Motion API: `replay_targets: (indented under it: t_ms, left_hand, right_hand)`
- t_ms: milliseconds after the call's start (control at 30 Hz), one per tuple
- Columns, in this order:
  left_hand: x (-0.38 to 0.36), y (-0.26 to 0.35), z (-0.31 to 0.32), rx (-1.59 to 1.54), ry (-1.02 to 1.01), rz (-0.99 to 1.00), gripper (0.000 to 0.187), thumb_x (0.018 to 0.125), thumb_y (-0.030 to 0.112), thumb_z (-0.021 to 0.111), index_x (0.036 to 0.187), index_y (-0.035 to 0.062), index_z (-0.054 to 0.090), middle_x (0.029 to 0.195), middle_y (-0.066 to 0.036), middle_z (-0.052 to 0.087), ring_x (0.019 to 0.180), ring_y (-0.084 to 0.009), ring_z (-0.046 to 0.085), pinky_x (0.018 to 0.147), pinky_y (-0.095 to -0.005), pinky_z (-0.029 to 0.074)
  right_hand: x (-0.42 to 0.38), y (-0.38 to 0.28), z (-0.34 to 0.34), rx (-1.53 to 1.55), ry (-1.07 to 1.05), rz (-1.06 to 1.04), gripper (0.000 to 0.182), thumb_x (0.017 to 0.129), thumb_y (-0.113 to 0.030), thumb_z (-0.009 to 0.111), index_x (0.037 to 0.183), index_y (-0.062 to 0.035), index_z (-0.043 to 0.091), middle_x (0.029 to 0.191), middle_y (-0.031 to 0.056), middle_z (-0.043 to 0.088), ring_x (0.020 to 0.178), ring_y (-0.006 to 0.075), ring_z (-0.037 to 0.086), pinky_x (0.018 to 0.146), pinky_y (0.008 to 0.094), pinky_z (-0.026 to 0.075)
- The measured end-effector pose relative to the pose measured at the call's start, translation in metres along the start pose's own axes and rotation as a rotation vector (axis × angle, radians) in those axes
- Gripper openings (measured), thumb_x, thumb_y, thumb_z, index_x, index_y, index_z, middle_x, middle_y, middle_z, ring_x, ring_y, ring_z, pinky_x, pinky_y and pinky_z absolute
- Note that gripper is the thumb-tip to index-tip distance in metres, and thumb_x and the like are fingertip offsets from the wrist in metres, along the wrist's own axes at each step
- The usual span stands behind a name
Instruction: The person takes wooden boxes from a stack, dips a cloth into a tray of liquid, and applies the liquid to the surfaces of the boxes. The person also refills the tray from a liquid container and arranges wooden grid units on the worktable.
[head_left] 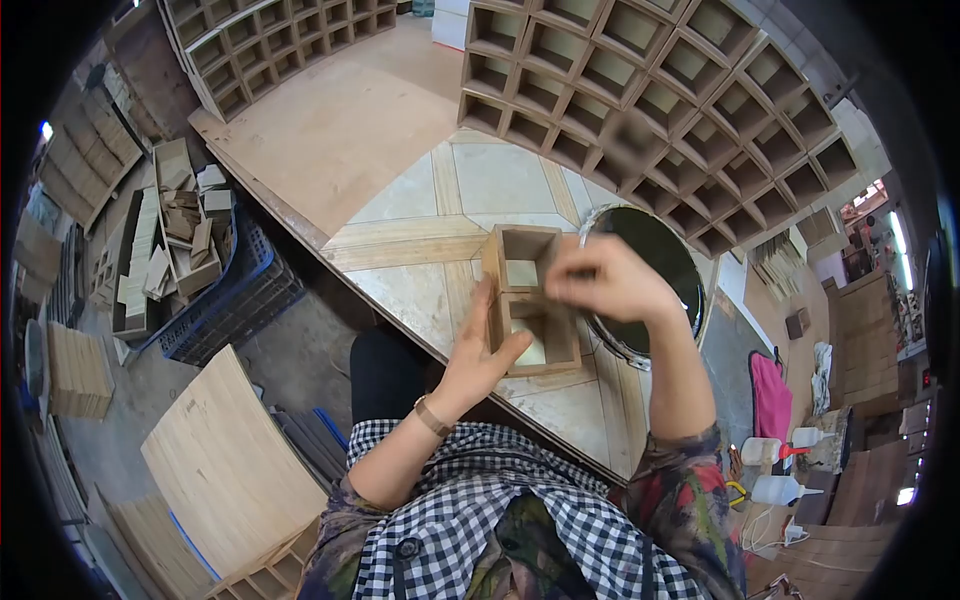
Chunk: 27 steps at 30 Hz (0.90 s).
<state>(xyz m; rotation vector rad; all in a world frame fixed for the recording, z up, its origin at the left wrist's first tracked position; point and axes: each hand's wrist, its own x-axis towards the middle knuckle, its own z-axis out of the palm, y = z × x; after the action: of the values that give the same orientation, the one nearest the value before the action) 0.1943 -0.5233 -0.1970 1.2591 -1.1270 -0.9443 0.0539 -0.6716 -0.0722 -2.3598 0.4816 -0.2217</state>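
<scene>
Two open square wooden boxes, one farther away (526, 240) and one nearer (560, 362), stand end to end on the patterned tabletop (400, 245). My left hand (478, 350) lies along their left side, thumb over the nearer box and fingers spread. Above the right side of the farther box is my right hand (612, 280), its fingers curled together; what they hold, if anything, is too small to make out. A round bucket (655, 240) with dark inside stands just beyond my right hand.
Stacked grids of box compartments stand at the back right (610, 75) and back left (250, 60). A blue crate (220, 310) with wood offcuts is on the left. Glue bottles (780, 490) and pink cloth (768, 395) lie at right.
</scene>
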Motion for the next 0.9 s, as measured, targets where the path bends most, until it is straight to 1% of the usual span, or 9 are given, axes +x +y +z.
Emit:
replay_targets:
  t_ms: [100, 133, 233, 300, 500, 700, 733, 833, 900]
  left_hand:
    - [-0.023, -0.017, -0.002, 0.09, -0.118, 0.088, 0.113, 0.073, 0.038, 0.074, 0.147, -0.0002, -0.001, 0.152, -0.026, -0.003, 0.142, -0.0349, -0.005, 0.115, -0.0417, 0.006]
    - [-0.028, -0.008, 0.006, 0.142, -0.126, 0.074, 0.116, 0.07, 0.042, 0.076, 0.147, -0.0003, 0.0, 0.152, -0.027, -0.004, 0.141, -0.0384, -0.007, 0.115, -0.0434, 0.004]
    - [-0.029, -0.029, 0.028, 0.421, 0.038, 0.189, 0.115, 0.068, 0.043, 0.077, 0.145, -0.0048, 0.007, 0.15, -0.03, 0.003, 0.14, -0.0426, 0.002, 0.114, -0.0451, 0.008]
    - [-0.024, -0.036, 0.038, 0.342, 0.186, 0.31, 0.117, 0.062, 0.037, 0.082, 0.144, -0.0063, 0.01, 0.149, -0.03, 0.009, 0.14, -0.0409, 0.009, 0.114, -0.0425, 0.013]
    - [-0.022, -0.035, 0.038, 0.217, 0.24, 0.286, 0.113, 0.06, 0.032, 0.082, 0.141, -0.0086, 0.015, 0.146, -0.03, 0.019, 0.139, -0.0416, 0.014, 0.114, -0.0436, 0.014]
    - [-0.024, -0.028, 0.024, 0.246, 0.184, 0.3, 0.104, 0.065, 0.034, 0.08, 0.142, -0.0042, 0.021, 0.147, -0.028, 0.018, 0.139, -0.0408, 0.013, 0.114, -0.0459, 0.013]
    - [-0.024, -0.031, 0.023, 0.328, 0.198, 0.345, 0.11, 0.065, 0.046, 0.08, 0.139, -0.0096, 0.022, 0.145, -0.031, 0.02, 0.137, -0.0431, 0.016, 0.113, -0.0452, 0.017]
    - [-0.028, -0.02, 0.018, 0.442, 0.103, 0.227, 0.114, 0.064, 0.042, 0.081, 0.142, -0.0091, 0.015, 0.147, -0.032, 0.015, 0.138, -0.0435, 0.012, 0.114, -0.0457, 0.016]
    - [-0.024, -0.012, 0.013, 0.302, 0.094, 0.157, 0.115, 0.063, 0.036, 0.083, 0.142, -0.0088, 0.013, 0.147, -0.032, 0.015, 0.138, -0.0436, 0.014, 0.114, -0.0454, 0.016]
  right_hand:
    - [0.039, 0.032, 0.018, -0.04, 0.503, -0.012, 0.019, 0.08, -0.02, 0.066, 0.085, -0.0022, 0.068, 0.082, 0.012, 0.061, 0.08, 0.0259, 0.06, 0.074, 0.0335, 0.046]
    - [0.047, 0.024, 0.025, -0.033, 0.508, 0.086, 0.02, 0.081, -0.02, 0.066, 0.086, -0.0009, 0.067, 0.082, 0.0122, 0.061, 0.081, 0.0249, 0.06, 0.074, 0.033, 0.046]
    - [0.054, 0.006, 0.049, 0.02, 0.322, 0.258, 0.022, 0.082, -0.018, 0.065, 0.086, 0.0032, 0.066, 0.082, 0.0109, 0.06, 0.081, 0.0217, 0.058, 0.077, 0.0301, 0.045]
    - [0.041, -0.002, 0.053, -0.014, 0.223, -0.023, 0.009, 0.08, -0.005, 0.064, 0.081, 0.0042, 0.062, 0.078, 0.01, 0.057, 0.077, 0.0219, 0.056, 0.074, 0.0312, 0.044]
    - [-0.021, -0.062, 0.078, -0.278, 0.109, -0.096, 0.01, 0.074, -0.003, 0.063, 0.078, 0.0035, 0.057, 0.077, 0.012, 0.051, 0.074, 0.026, 0.051, 0.069, 0.0327, 0.042]
    - [-0.03, -0.035, 0.041, -0.056, -0.007, -0.178, 0.009, 0.074, -0.002, 0.064, 0.075, 0.003, 0.058, 0.075, 0.0099, 0.052, 0.072, 0.0235, 0.051, 0.068, 0.0315, 0.042]
    - [-0.024, -0.029, 0.038, -0.04, 0.199, -0.022, 0.009, 0.076, -0.003, 0.065, 0.072, 0.0025, 0.058, 0.074, 0.0083, 0.054, 0.072, 0.021, 0.051, 0.068, 0.0298, 0.041]
    - [0.01, 0.003, 0.031, -0.134, 0.6, 0.336, 0.018, 0.08, -0.013, 0.068, 0.085, 0.0043, 0.065, 0.075, 0.0087, 0.059, 0.071, 0.019, 0.055, 0.067, 0.0276, 0.043]
    - [0.012, 0.044, 0.036, -0.079, 0.674, 0.282, 0.023, 0.081, -0.021, 0.068, 0.088, 0.0008, 0.068, 0.085, 0.0134, 0.067, 0.08, 0.0208, 0.063, 0.075, 0.0316, 0.048]
